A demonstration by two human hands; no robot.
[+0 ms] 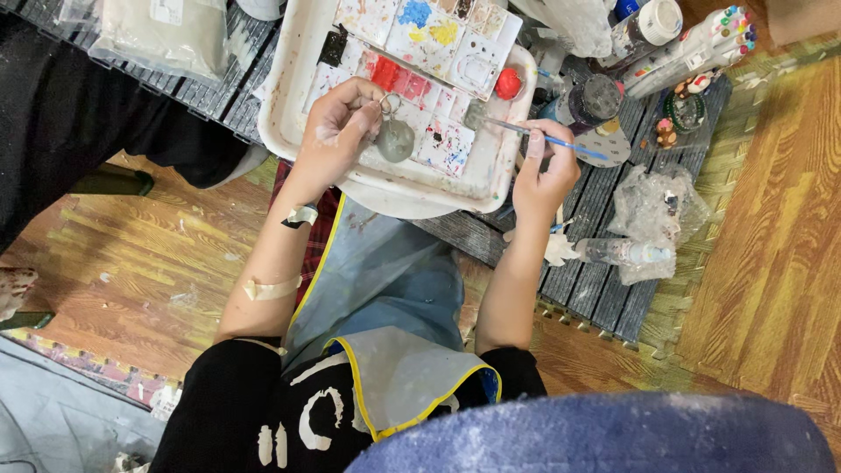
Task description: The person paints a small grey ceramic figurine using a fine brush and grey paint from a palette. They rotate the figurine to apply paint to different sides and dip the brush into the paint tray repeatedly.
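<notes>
Over palette (455, 144): brush (543, 133), grey charm (395, 140)

Near the top centre of the frame, the left hand (337, 131) pinches a small grey disc on a ring (394, 138) over a paint-spattered white palette tray (289, 96). The right hand (545, 171) grips a blue-handled paintbrush (534, 133), its tip resting on the tray. Marker pens (701, 44) lie upper right.

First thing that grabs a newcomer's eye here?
The paint-splattered white palette tray at top centre, its wells full of red, blue and yellow. Over it, the left hand holds a small grey disc while the right hand points a blue-handled brush toward it.
</notes>
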